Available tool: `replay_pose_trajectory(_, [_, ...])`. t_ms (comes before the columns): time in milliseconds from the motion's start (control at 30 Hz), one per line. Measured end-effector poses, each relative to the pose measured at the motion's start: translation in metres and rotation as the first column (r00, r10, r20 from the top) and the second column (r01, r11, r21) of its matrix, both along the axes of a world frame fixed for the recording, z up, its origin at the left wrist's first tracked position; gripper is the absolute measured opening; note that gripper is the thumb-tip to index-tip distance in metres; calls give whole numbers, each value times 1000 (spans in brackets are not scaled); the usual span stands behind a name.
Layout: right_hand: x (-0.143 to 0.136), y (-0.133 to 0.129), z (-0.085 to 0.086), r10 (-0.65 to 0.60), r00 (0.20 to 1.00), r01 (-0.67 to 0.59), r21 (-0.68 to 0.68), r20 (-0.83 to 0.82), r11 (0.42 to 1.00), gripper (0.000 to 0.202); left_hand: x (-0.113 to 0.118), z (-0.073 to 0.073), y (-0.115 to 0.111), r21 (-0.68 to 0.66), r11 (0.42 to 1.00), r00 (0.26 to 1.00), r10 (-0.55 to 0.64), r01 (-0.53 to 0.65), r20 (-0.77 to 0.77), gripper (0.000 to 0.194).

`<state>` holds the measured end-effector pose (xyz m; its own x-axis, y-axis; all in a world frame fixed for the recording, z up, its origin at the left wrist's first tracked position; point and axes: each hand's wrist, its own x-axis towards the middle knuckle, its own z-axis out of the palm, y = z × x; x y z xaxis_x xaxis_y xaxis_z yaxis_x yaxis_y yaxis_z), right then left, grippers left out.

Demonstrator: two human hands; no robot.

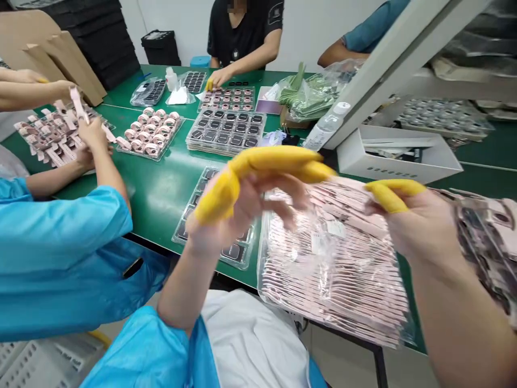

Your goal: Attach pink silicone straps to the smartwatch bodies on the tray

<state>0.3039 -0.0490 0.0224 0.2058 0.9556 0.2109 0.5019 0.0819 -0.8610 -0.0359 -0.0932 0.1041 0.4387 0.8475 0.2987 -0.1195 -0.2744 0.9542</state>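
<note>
My left hand (pixel 258 188), in yellow finger covers, reaches over the table, its covered fingertips pinched at one end of a pale pink strap (pixel 350 183). My right hand (pixel 420 221), also with yellow covers, pinches the other end between thumb and forefinger. Motion blurs the strap, and it partly blends with what lies behind. Beneath both hands is a clear plastic bag (pixel 323 264) packed with rows of pink straps. Left of the bag, partly behind my left arm, a clear tray (pixel 238 253) holds dark square pieces.
Stacked trays of dark squares (pixel 226 132) and a tray of pink watches (pixel 151 132) stand farther back. A white box (pixel 399 156) and a bottle (pixel 327 126) are by the slanted shelf post (pixel 388 75). Co-workers' hands (pixel 95 134) work at left, others (pixel 220 78) across the table.
</note>
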Motion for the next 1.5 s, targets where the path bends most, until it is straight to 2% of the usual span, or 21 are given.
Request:
replay_pose_trajectory(33, [-11, 1, 5, 75, 973, -85, -35, -217, 996, 38, -1, -13, 26, 45, 994, 995, 98, -98, 5, 76])
replay_pose_trajectory(67, [-23, 3, 10, 144, 902, -185, -64, -408, 981, 40, -1, -29, 52, 68, 980, 980, 190, -186, -55, 64])
replay_pose_trajectory(100, [-36, 6, 15, 192, 826, -272, -75, -530, 959, 43, 0, -47, 76, 90, 965, 947, 260, -247, -190, 51])
replay_pose_trajectory(167, [-60, 14, 21, 271, 717, -394, -52, -642, 918, 47, 6, -83, 114, 197, 936, 781, 353, -293, -516, 32])
replay_pose_trajectory(233, [-80, 24, 20, 330, 647, -479, -29, -688, 877, 42, 13, -109, 134, 326, 935, 522, 348, -137, -779, 30])
replay_pose_trajectory(300, [-95, 33, 11, 329, 600, -496, -15, -729, 868, 42, 21, -125, 140, 352, 935, 296, 327, 37, -898, 31])
replay_pose_trajectory(333, [-101, 38, 5, 314, 582, -486, -11, -750, 874, 44, 25, -129, 140, 348, 933, 231, 321, 87, -918, 31])
replay_pose_trajectory(400, [-108, 44, -10, 274, 544, -473, -19, -793, 881, 48, 30, -133, 139, 353, 929, 192, 328, 114, -925, 29])
replay_pose_trajectory(533, [-112, 46, -34, 220, 460, -534, -70, -860, 843, 49, 31, -130, 147, 367, 924, 199, 342, 105, -918, 24])
replay_pose_trajectory(633, [-114, 42, -43, 245, 481, -547, -70, -842, 834, 47, 28, -127, 155, 363, 929, 228, 338, 77, -913, 19])
replay_pose_trajectory(667, [-115, 41, -45, 253, 497, -551, -77, -830, 831, 47, 28, -127, 155, 347, 937, 297, 322, 34, -899, 17])
replay_pose_trajectory(700, [-116, 39, -46, 257, 505, -562, -88, -824, 823, 48, 30, -128, 153, 305, 952, 414, 290, -32, -863, 17])
replay_pose_trajectory(767, [-120, 38, -49, 250, 496, -590, -112, -831, 799, 52, 36, -135, 145, 126, 978, 714, 206, -164, -669, 16])
replay_pose_trajectory(800, [-121, 38, -51, 238, 487, -596, -120, -841, 794, 54, 40, -139, 140, 22, 980, 832, 178, -196, -526, 16])
replay_pose_trajectory(867, [-123, 37, -53, 206, 480, -586, -137, -852, 798, 56, 48, -149, 130, -72, 980, 934, 151, -183, -323, 17])
replay_pose_trajectory(933, [-124, 37, -54, 171, 496, -568, -169, -851, 806, 57, 53, -156, 123, 5, 991, 949, 128, -132, -289, 24])
replay_pose_trajectory(1000, [-124, 36, -53, 145, 509, -571, -207, -848, 795, 58, 54, -159, 120, 143, 988, 935, 98, -52, -342, 37])
replay_pose_trajectory(1133, [-124, 30, -47, 153, 508, -619, -236, -847, 749, 50, 46, -155, 122, 336, 941, 889, 125, 34, -441, 53])
replay_pose_trajectory(1300, [-125, 25, -42, 118, 501, -642, -277, -857, 715, 34, 40, -147, 123, 372, 922, 864, 95, 111, -494, 56])
replay_pose_trajectory(1400, [-123, 27, -39, 82, 509, -617, -297, -857, 729, 29, 41, -146, 123, 372, 915, 853, 65, 156, -519, 59])
replay_pose_trajectory(1500, [-118, 31, -39, 127, 501, -631, -261, -856, 730, 25, 41, -145, 124, 382, 908, 856, 58, 168, -514, 61])
